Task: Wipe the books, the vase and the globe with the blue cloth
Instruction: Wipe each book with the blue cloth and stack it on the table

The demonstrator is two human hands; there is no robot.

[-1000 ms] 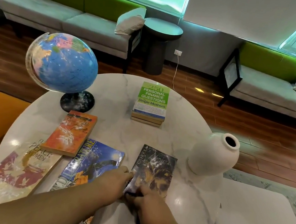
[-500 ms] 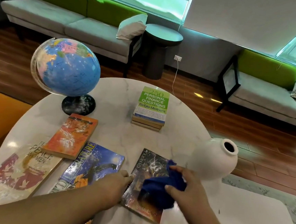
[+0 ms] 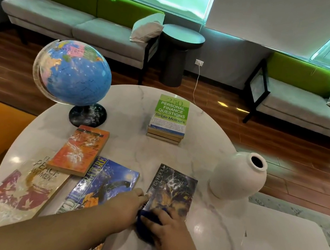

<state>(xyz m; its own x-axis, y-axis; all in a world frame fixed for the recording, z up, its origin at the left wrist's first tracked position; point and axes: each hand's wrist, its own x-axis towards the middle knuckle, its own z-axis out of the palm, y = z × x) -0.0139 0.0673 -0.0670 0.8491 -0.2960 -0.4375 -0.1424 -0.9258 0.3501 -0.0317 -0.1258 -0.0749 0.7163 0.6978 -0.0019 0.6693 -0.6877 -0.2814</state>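
Right hand [image 3: 172, 228] curls over the bunched blue cloth [image 3: 145, 222], pressing it on the near end of the dark book [image 3: 172, 188]; left hand [image 3: 130, 204] rests against its left edge. Long strokes up the cover would serve best. White vase [image 3: 237, 176] stands just right, easily knocked; globe [image 3: 74, 71] far left.

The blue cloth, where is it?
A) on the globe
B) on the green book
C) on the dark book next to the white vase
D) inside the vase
C: the right hand holds the blue cloth down on the near end of the dark book that lies beside the white vase, while the left hand touches that book's left edge.
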